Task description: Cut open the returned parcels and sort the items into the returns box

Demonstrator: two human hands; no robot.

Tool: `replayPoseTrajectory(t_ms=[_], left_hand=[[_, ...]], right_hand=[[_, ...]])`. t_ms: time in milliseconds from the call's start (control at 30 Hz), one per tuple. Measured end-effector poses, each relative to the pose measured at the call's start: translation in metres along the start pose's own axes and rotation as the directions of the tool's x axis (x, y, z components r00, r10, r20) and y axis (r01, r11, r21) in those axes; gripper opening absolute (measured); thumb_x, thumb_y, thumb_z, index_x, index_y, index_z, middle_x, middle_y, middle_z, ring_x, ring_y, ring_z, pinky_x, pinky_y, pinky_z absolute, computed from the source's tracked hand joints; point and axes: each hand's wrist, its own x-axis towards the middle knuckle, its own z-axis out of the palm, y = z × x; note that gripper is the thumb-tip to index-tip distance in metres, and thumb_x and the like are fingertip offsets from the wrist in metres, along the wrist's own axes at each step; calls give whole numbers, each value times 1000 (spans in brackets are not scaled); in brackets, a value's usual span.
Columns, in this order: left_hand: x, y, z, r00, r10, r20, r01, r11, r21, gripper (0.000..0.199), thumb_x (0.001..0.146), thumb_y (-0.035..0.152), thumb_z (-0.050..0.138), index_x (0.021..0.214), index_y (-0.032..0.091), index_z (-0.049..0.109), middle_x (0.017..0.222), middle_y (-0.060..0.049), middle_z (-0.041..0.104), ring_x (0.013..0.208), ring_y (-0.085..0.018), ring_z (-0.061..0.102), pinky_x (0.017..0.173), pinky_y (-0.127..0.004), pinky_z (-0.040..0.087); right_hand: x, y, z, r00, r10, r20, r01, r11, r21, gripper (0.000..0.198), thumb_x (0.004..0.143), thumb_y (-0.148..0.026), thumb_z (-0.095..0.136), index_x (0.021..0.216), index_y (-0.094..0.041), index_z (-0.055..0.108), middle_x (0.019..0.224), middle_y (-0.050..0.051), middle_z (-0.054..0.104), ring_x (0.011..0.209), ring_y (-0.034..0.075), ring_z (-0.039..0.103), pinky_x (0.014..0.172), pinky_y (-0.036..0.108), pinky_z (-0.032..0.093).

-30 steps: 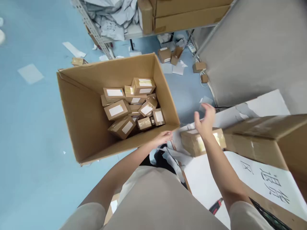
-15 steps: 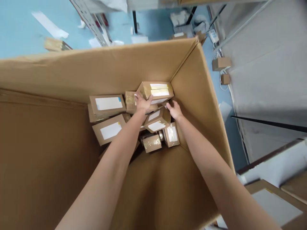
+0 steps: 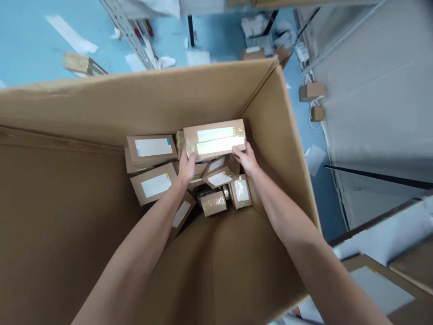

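Both my arms reach down into a large cardboard box (image 3: 142, 101). Between my hands is a small brown carton (image 3: 191, 137) with two white labels on its upper face. My left hand (image 3: 186, 167) grips its left end, thumb on the near edge. My right hand (image 3: 246, 158) holds the right end, thumb over the lower label. Just below it lies a tilted carton with a white label (image 3: 219, 178). A taped carton (image 3: 214, 203) and a labelled upright carton (image 3: 241, 192) sit nearer to me. The fingertips under the held carton are hidden.
More labelled cartons (image 3: 152, 146) are stacked left of my left hand. The big box's right wall (image 3: 287, 149) rises beside my right arm. Outside are a metal shelf post (image 3: 130, 36), small boxes (image 3: 311, 91) by the wall, and a labelled box (image 3: 379, 284) at lower right.
The carton has come toward me and turned, its labels now facing up more. My left hand has shifted left and down to its left end; my right hand has closed on its right end.
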Motion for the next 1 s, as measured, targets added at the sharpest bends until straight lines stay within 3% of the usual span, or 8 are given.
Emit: replayPoseTrajectory(t_ms=[167, 333, 400, 500, 667, 767, 867, 1000], left_hand=[[-98, 100, -43, 996, 64, -67, -53, 987, 150, 49, 85, 42, 53, 127, 15, 52, 123, -10, 62, 114, -24, 57, 102, -35, 42], [-246, 200, -85, 983, 153, -105, -104, 922, 372, 51, 78, 47, 57, 121, 18, 55, 108, -7, 67, 100, -26, 63, 84, -34, 52], [-312, 225, -88, 980, 189, -66, -148, 906, 396, 57, 73, 50, 61, 120, 18, 55, 103, -7, 68, 94, -27, 65, 76, -33, 54], [-410, 250, -74, 977, 208, 42, -206, 886, 416, 60, 69, 53, 62, 118, 20, 53, 100, -7, 69, 87, -27, 66, 66, -32, 54], [-545, 267, -23, 945, 93, 312, -223, 884, 410, 59, 65, 50, 67, 113, 22, 49, 91, -6, 72, 80, -28, 69, 61, -35, 55], [-598, 259, 16, 857, -47, 513, -149, 931, 334, 55, 67, 44, 70, 112, 23, 46, 94, -6, 72, 84, -28, 69, 69, -38, 56], [-627, 232, 62, 753, -111, 649, -36, 977, 209, 53, 68, 37, 73, 110, 23, 44, 110, -9, 68, 98, -26, 67, 85, -41, 54], [-635, 180, 132, 681, -150, 717, 166, 985, 49, 61, 61, 33, 81, 107, 22, 43, 123, -15, 60, 111, -26, 61, 97, -43, 49]], right_hand=[[-115, -80, -18, 993, -110, -38, 97, 965, -245, 71, 72, -57, 67, 130, -21, 47, 124, 10, 62, 112, 25, 59, 100, 45, 43], [-279, -147, -63, 966, -256, -46, 217, 889, -403, 60, 78, -58, 60, 127, -25, 49, 119, 9, 63, 102, 29, 63, 85, 46, 52], [-347, -157, -93, 937, -345, -48, 283, 836, -470, 59, 78, -56, 60, 127, -26, 49, 118, 9, 63, 105, 30, 61, 87, 46, 51], [-450, -156, -148, 900, -430, -66, 332, 776, -536, 66, 79, -55, 60, 136, -27, 41, 124, 9, 60, 111, 31, 58, 92, 48, 48], [-610, -118, -239, 886, -428, -177, 250, 763, -596, 77, 78, -53, 61, 145, -31, 31, 136, 7, 53, 118, 33, 55, 95, 48, 47], [-677, -76, -283, 879, -400, -259, 187, 789, -585, 76, 79, -51, 61, 145, -31, 31, 137, 7, 52, 121, 32, 52, 98, 48, 45], [-705, -25, -321, 871, -345, -349, 142, 858, -493, 72, 81, -48, 59, 145, -30, 32, 140, 7, 50, 127, 31, 47, 104, 50, 40], [-686, 37, -367, 897, -194, -397, 118, 971, -208, 71, 80, -49, 59, 143, -27, 36, 140, 8, 50, 123, 29, 50, 99, 48, 45]])
